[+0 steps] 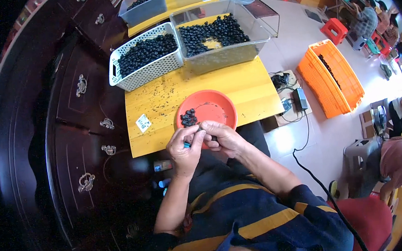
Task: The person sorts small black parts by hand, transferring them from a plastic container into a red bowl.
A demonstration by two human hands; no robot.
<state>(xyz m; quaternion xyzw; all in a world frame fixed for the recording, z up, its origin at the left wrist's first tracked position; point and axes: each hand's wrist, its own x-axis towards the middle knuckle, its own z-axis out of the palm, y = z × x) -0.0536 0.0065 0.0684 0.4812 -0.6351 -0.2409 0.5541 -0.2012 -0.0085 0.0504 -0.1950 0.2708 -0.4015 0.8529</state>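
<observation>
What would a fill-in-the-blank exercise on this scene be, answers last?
Beyond the left hand and right hand, dark pieces lie in the red basin's ____ half.
The clear bin stands to the ____ of the white basket.
The tabletop's colour is ____.
The floor crate is coloured ____.
Missing words: left; right; yellow; orange.

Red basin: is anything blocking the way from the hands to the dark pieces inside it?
Nothing visible blocks the left hand or right hand from the dark pieces in the red basin; the hands hide part of its near rim, so that stretch cannot be judged.
</observation>
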